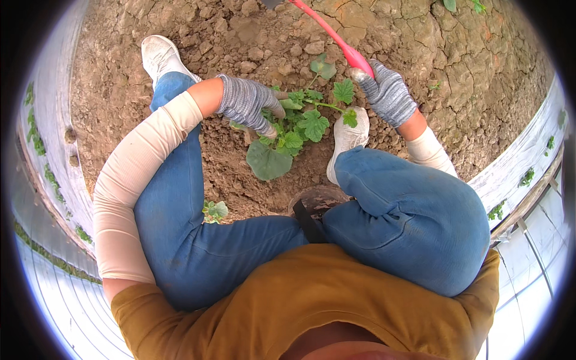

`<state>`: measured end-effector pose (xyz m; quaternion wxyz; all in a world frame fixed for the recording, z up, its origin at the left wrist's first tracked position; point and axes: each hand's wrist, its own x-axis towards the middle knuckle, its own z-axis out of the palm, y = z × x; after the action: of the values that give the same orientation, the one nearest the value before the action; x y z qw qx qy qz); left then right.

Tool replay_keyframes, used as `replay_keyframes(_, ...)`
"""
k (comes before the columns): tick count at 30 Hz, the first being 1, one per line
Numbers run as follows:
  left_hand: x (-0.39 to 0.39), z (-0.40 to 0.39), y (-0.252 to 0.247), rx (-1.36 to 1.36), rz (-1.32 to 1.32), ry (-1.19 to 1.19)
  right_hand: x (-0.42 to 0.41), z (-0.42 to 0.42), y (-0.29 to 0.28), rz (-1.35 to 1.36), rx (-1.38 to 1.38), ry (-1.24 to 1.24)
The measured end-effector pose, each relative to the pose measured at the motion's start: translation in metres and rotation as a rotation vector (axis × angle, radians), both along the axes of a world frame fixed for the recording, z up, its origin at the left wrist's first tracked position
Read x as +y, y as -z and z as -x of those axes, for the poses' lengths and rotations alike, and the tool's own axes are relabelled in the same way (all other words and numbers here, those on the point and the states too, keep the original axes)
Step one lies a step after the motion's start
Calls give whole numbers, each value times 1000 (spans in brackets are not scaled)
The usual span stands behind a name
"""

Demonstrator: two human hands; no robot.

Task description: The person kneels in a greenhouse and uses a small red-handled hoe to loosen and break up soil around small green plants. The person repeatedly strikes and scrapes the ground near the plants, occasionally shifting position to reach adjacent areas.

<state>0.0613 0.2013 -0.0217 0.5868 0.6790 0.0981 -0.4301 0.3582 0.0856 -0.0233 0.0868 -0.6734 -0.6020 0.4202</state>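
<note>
My left hand, in a grey knitted glove with bare-looking fingertips, reaches over a leafy green vine plant. Its thumb and fingers are among the leaves; whether they grip a stem is hidden. The plant has lobed leaves and one broad rounded leaf low on its near side. In my right hand, gloved the same way, is the red handle of a hand tool. That tool slants up and left to a grey metal head, mostly cut off by the top of the view.
My white shoes stand on either side of the plant on cloddy, cracked soil. Beneath me is a round seat with a black strap. A small seedling grows beside my left thigh. Pale plastic sheeting runs along both sides.
</note>
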Motion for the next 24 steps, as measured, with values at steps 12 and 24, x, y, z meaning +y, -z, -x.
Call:
replay_keyframes(12,5,-52,3,27,-414,-403,-81,-14,36,371,-175,-17)
replay_keyframes(24,-45,-108,60,154,-306,-1012,-73,-31,24,350,-120,99)
